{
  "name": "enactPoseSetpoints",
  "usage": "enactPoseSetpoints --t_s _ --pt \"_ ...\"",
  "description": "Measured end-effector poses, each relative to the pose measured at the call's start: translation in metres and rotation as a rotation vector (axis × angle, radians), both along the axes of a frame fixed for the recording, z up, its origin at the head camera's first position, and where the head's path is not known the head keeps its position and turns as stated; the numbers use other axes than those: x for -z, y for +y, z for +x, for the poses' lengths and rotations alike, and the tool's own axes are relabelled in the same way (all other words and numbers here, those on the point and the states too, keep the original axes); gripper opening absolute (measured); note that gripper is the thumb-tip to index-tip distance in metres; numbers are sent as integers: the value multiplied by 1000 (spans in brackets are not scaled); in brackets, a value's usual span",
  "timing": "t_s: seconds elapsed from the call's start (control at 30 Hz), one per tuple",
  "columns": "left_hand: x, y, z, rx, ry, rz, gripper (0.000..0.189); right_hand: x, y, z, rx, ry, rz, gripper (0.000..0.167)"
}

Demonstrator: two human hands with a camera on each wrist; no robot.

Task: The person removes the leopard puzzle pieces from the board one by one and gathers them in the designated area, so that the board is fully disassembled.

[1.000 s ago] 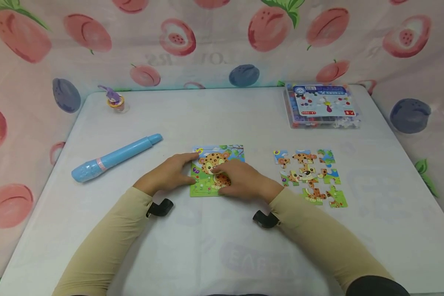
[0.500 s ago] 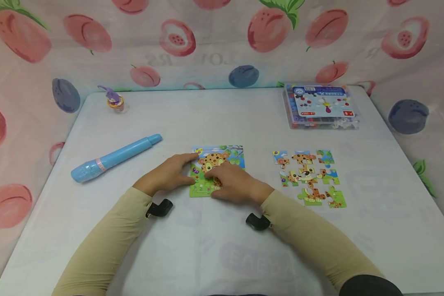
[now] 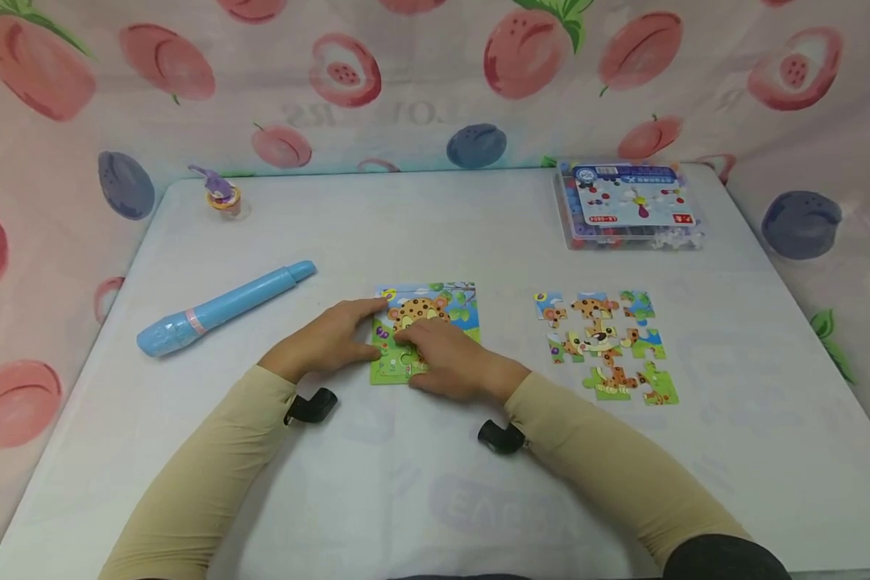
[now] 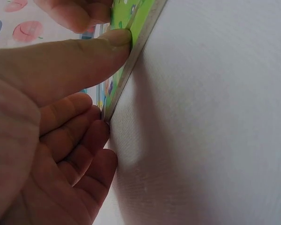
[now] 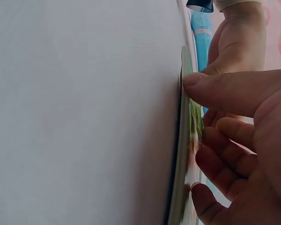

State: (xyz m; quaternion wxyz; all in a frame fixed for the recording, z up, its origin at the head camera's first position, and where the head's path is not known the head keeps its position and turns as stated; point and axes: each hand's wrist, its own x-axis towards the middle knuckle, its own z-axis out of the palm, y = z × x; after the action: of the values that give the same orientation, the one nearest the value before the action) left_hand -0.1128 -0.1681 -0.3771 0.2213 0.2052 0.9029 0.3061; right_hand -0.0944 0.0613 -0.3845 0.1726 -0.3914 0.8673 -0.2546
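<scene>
A square puzzle board (image 3: 449, 292) with a leopard picture lies mid-table. Across its left edge rests my left hand (image 3: 326, 342), thumb at the lower part and index finger near the upper left corner. My right hand (image 3: 453, 362) reaches over the board from the right, fingers bent onto its lower left area and thumb (image 5: 196, 80) on the near edge. A jigsaw outline shows by those fingertips, around a green puzzle piece (image 3: 390, 367). I cannot tell whether the right fingers pinch it. Right of the board, several loose puzzle pieces (image 3: 602, 338) lie in rows.
A blue microphone-like tube (image 3: 225, 310) lies to the left. At the back left stands a small purple-topped toy (image 3: 221, 192). A clear plastic case (image 3: 631, 205) of colourful parts sits at the back right. Fruit-patterned cloth (image 3: 406, 64) hangs behind the table.
My right hand has slid left and slightly down over the board, from its middle to its lower left. The left hand and the loose pieces have stayed put.
</scene>
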Motion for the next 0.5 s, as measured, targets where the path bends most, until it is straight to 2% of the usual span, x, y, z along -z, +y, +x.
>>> enactPoseSetpoints --t_s 0.17,0.5 --pt "-1 0 -1 10 12 4 76 -1 -4 0 5 25 14 56" --pt "2 -1 -1 8 10 5 76 0 -5 0 36 -7 -20 46"
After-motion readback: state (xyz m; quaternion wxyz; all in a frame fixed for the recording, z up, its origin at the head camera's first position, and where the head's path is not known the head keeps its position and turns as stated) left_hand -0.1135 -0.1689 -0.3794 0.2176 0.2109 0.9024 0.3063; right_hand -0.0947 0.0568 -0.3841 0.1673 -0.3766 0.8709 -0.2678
